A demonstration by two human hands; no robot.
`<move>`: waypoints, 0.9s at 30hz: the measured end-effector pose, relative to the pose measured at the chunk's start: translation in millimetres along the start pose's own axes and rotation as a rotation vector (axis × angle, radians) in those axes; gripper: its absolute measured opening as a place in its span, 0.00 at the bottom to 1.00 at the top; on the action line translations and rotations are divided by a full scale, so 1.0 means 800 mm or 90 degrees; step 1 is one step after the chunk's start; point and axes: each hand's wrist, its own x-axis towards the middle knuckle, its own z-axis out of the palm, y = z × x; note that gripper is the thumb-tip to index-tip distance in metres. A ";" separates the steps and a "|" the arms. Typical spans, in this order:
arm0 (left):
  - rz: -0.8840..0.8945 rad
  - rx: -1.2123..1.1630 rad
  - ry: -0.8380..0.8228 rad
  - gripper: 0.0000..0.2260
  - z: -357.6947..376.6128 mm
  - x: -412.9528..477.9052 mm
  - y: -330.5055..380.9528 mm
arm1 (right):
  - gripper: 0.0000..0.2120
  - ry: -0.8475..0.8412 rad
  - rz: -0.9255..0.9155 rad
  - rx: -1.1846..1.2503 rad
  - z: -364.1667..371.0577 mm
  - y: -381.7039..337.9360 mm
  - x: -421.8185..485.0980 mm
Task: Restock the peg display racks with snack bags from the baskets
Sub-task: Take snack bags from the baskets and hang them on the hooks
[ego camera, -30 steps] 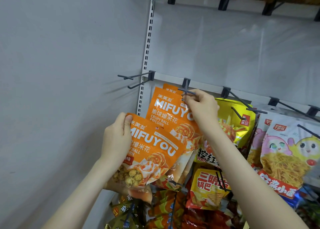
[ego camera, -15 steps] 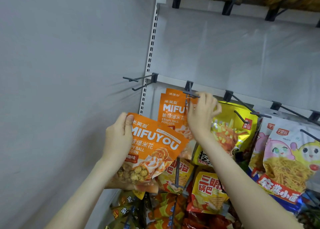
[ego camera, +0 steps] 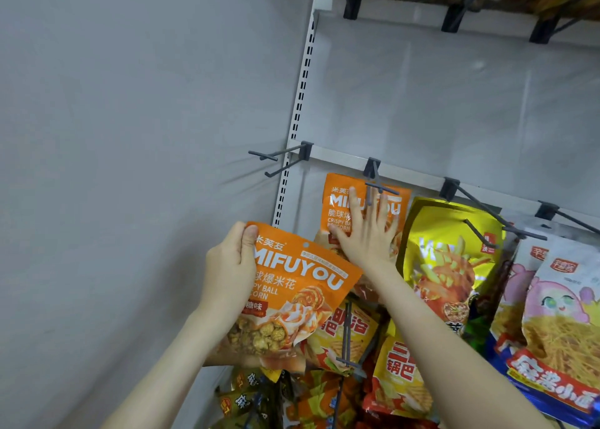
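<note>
1. Since half a second ago, my right hand [ego camera: 367, 233] has left the peg tip and now lies flat, fingers spread, on the hung popcorn bag [ego camera: 337, 214], which sits further back on its peg [ego camera: 381, 186].
2. My left hand [ego camera: 229, 266] grips the second popcorn bag [ego camera: 305, 292] by its top left corner, thumb on the front, at 7 o'clock from the hung one. My two hands are apart.
3. To do this step well, I judge I should press the hung bag flush toward the back panel [ego camera: 454, 120]. Then I line the second bag's hang hole [ego camera: 306, 244] up with the peg tip and thread it straight on, top edge taut.
4. At 10 o'clock from my right hand an empty double peg [ego camera: 276, 162] juts out. A yellow fries bag [ego camera: 448, 259] hangs at 3 o'clock, with a pink noodle bag [ego camera: 558, 298] beyond.
5. The peg's crossbar lies over my right fingers and could snag them. The lower bags [ego camera: 399, 373] crowd in at 6 o'clock.
</note>
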 end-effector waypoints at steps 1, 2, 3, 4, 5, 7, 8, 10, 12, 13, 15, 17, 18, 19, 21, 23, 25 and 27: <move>-0.006 -0.001 0.000 0.17 -0.001 0.000 -0.001 | 0.39 -0.021 0.006 0.005 0.001 -0.001 0.005; -0.011 -0.004 0.001 0.17 -0.002 0.000 -0.002 | 0.38 -0.026 0.006 0.003 0.000 0.000 0.006; -0.015 -0.007 0.005 0.17 -0.003 0.000 -0.001 | 0.37 -0.036 0.018 0.011 -0.003 -0.001 0.008; -0.018 -0.011 0.009 0.17 -0.004 0.001 0.001 | 0.34 -0.044 0.033 0.042 -0.010 -0.003 0.009; -0.020 -0.016 0.014 0.17 -0.003 0.002 0.003 | 0.29 -0.043 0.046 0.110 -0.021 -0.007 0.006; -0.019 -0.021 0.022 0.17 0.000 0.004 0.008 | 0.16 -0.030 0.069 0.335 -0.050 -0.014 -0.008; -0.017 -0.025 0.024 0.17 0.003 0.005 0.011 | 0.13 -0.036 0.073 0.474 -0.068 -0.016 -0.018; -0.015 -0.036 0.021 0.17 0.015 0.008 0.021 | 0.15 -0.110 0.046 0.668 -0.108 -0.017 -0.039; -0.006 -0.036 0.016 0.17 0.031 0.011 0.034 | 0.17 -0.232 -0.024 0.684 -0.138 -0.014 -0.053; 0.000 -0.034 0.012 0.17 0.039 0.013 0.041 | 0.15 -0.270 -0.051 0.641 -0.147 -0.011 -0.057; 0.016 -0.026 0.003 0.17 0.055 0.016 0.053 | 0.09 -0.261 -0.071 0.556 -0.157 -0.004 -0.060; 0.034 -0.020 -0.010 0.17 0.068 0.022 0.064 | 0.05 -0.201 -0.047 0.539 -0.160 0.006 -0.057; 0.044 -0.023 -0.015 0.17 0.074 0.025 0.068 | 0.05 -0.173 -0.029 0.543 -0.160 0.010 -0.055; 0.056 -0.026 -0.017 0.16 0.079 0.028 0.072 | 0.06 -0.146 -0.010 0.548 -0.161 0.014 -0.053; 0.072 -0.031 -0.015 0.16 0.090 0.033 0.078 | 0.08 -0.091 0.025 0.558 -0.161 0.020 -0.047; 0.071 -0.038 -0.010 0.16 0.097 0.039 0.081 | 0.08 -0.048 0.046 0.562 -0.158 0.020 -0.041; 0.069 -0.039 -0.004 0.17 0.102 0.045 0.081 | 0.09 -0.023 0.058 0.556 -0.156 0.015 -0.037; 0.048 -0.037 -0.001 0.17 0.104 0.051 0.078 | 0.10 -0.016 0.062 0.544 -0.154 0.008 -0.033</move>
